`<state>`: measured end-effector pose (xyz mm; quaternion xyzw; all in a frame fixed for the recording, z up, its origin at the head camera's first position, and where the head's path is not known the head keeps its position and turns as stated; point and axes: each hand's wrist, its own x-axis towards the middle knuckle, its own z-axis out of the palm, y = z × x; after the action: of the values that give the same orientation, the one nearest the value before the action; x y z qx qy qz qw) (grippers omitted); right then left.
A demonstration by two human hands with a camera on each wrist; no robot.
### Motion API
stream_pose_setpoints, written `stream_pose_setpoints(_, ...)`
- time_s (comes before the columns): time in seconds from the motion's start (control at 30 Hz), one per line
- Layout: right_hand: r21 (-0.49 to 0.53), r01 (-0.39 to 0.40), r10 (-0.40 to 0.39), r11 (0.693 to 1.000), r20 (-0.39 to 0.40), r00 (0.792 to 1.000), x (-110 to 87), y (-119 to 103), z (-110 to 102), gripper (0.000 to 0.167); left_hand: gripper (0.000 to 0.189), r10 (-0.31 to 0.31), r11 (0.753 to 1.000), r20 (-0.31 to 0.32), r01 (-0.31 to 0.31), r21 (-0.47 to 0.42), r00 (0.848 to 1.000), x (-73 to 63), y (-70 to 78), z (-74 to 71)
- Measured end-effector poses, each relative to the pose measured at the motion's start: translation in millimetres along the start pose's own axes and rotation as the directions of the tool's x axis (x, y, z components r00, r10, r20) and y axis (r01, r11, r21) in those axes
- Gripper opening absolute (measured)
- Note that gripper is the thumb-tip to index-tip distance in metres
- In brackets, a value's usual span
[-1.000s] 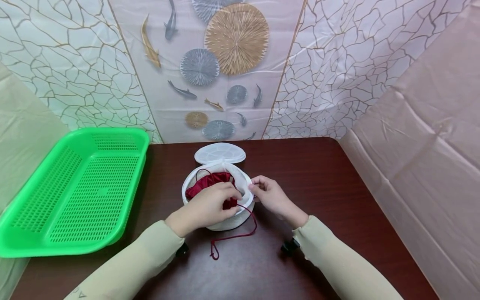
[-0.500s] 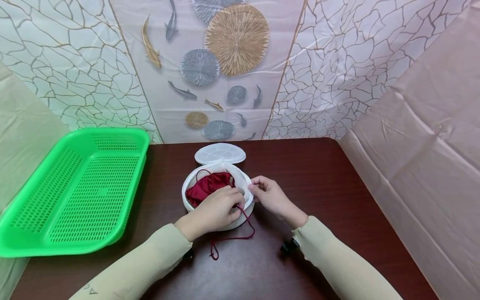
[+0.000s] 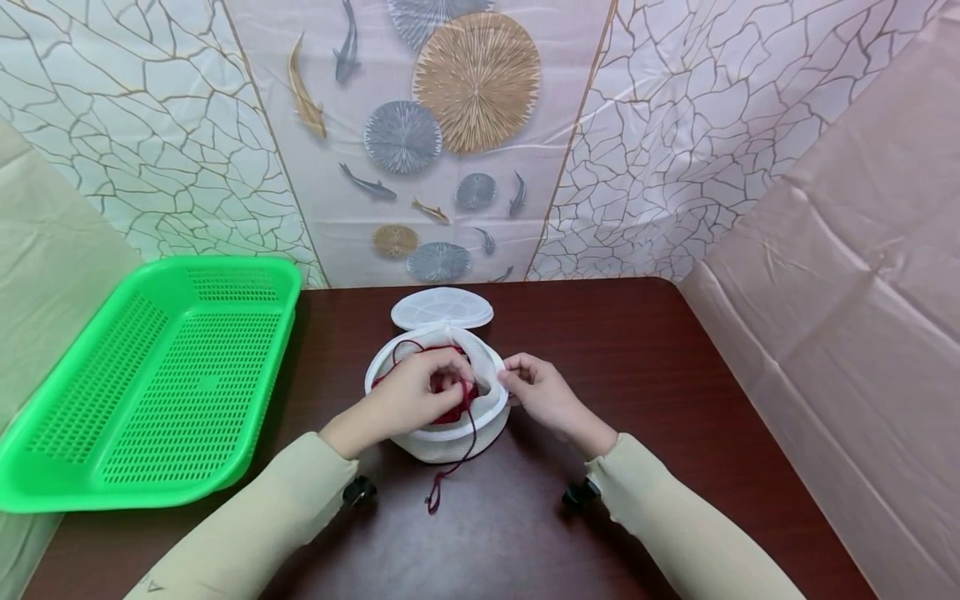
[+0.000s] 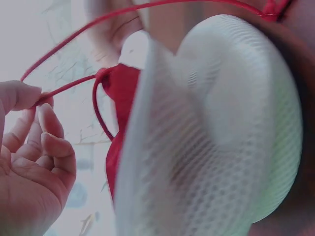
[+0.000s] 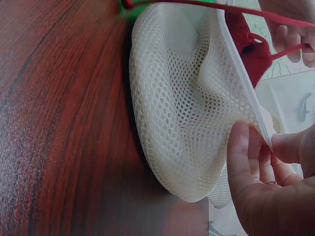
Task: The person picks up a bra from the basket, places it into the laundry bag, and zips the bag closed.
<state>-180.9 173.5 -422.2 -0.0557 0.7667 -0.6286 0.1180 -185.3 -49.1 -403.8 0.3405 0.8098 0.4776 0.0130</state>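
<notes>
A round white mesh laundry bag (image 3: 442,450) stands on the table with its lid (image 3: 442,307) folded back. Dark red satiny cloth (image 4: 123,93) fills its mouth, partly covered by my left hand (image 3: 405,396) in the head view. Between thumb and forefinger, that hand pinches a red cord (image 4: 69,87) above the bag. The cord runs from a gathered corner of the cloth, and its looped end hangs over the front rim to the table. At the right side, my right hand (image 3: 546,396) grips the bag's rim, thumb inside and fingers (image 5: 239,152) outside against the mesh.
A green plastic basket (image 3: 281,333) with slotted walls sits at the left of the dark wooden table (image 3: 600,333). Patterned sheeting (image 3: 480,233) hangs behind the table, and plain beige sheeting (image 3: 847,275) lines the right side.
My left hand has drawn the cord up and left from the front rim to above the cloth. The cord's looped end has shifted slightly on the table. My right hand stays at the rim.
</notes>
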Motion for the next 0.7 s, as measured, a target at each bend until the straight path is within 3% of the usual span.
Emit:
stream_pose_setpoints(0.3,-0.002,-0.007,0.007,1.000,-0.004,1.000,-0.2,0,1,0.017,0.012,-0.112,0.981,-0.104,0.093,-0.168,0.988,1.2,14.3,-29.4)
stream_pose_setpoints(0.43,-0.001,0.002,-0.002,1.000,0.001,1.000,-0.7,0,1,0.017,0.010,-0.158,0.948,-0.162,0.104,-0.300,0.974,2.4,17.9,-41.0)
stream_pose_setpoints(0.57,0.008,0.008,-0.008,1.000,0.006,1.000,-1.4,-1,0,0.018,0.014,-0.238,0.909,-0.261,0.120,-0.398,0.936,3.3,15.2,-50.1)
stream_pose_setpoints(0.7,0.008,0.007,-0.007,1.000,0.005,1.000,-1.5,0,0,0.018,0.018,-0.297,0.907,-0.372,0.138,-0.397,0.879,3.7,6.3,-57.6)
